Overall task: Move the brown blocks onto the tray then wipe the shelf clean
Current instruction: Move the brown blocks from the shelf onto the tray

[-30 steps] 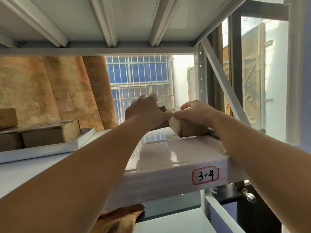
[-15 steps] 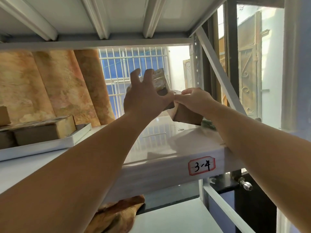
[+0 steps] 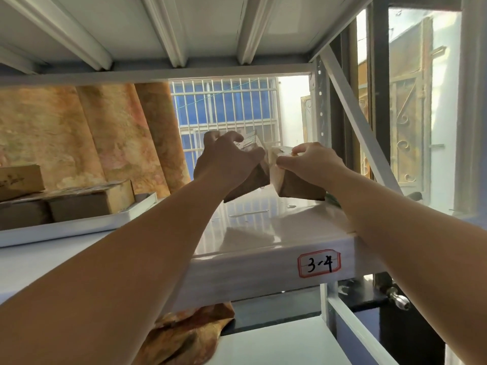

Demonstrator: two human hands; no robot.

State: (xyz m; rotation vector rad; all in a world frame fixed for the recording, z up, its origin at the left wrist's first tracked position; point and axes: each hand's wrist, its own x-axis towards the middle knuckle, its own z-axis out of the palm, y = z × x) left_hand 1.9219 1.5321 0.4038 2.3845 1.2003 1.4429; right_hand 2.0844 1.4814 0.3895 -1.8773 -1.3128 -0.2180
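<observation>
My left hand (image 3: pixel 226 164) grips one brown block (image 3: pixel 250 180), tilted and lifted just above the white shelf (image 3: pixel 263 227). Right beside it, my right hand (image 3: pixel 311 164) holds a second brown block (image 3: pixel 295 187) by its top, its lower edge close to the shelf surface. The two blocks almost touch. At the far left a white tray (image 3: pixel 79 227) rests on the shelf with several brown blocks (image 3: pixel 92 201) lying in it. Small drops of liquid (image 3: pixel 247 213) glisten on the shelf below the held blocks.
The shelf's front beam carries a red-edged label (image 3: pixel 319 263) reading 3-4. A white upright and diagonal brace (image 3: pixel 355 119) stand close on the right. The upper shelf (image 3: pixel 184 30) hangs low overhead. An orange patterned cloth (image 3: pixel 184 335) lies on the lower shelf.
Both blocks rose off the shelf a second ago. Since half a second ago the left block has come down and tipped beside the right one, which stays low over the shelf.
</observation>
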